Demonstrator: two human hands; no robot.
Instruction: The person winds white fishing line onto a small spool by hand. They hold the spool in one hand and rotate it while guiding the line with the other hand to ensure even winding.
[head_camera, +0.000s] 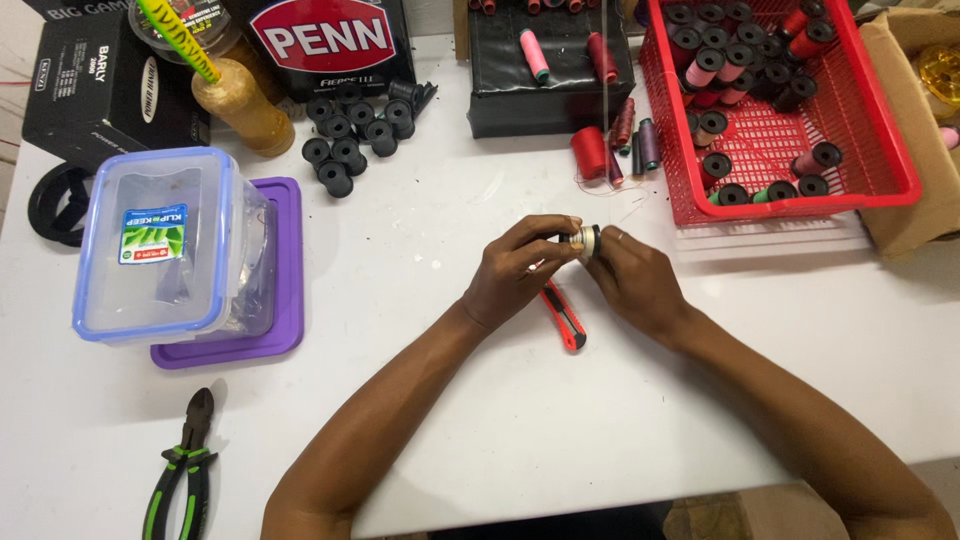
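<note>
Head view: both hands — left hand, right hand — clamp fingers on a small pale round spool between them, above the white table.

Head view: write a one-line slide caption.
Left hand and right hand hold a small spool above a red utility knife on a white table.

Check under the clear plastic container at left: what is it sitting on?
The clear plastic container rests on a purple lid, which shows along its right and bottom edges. The lid's remaining surface is covered by the container.
</note>
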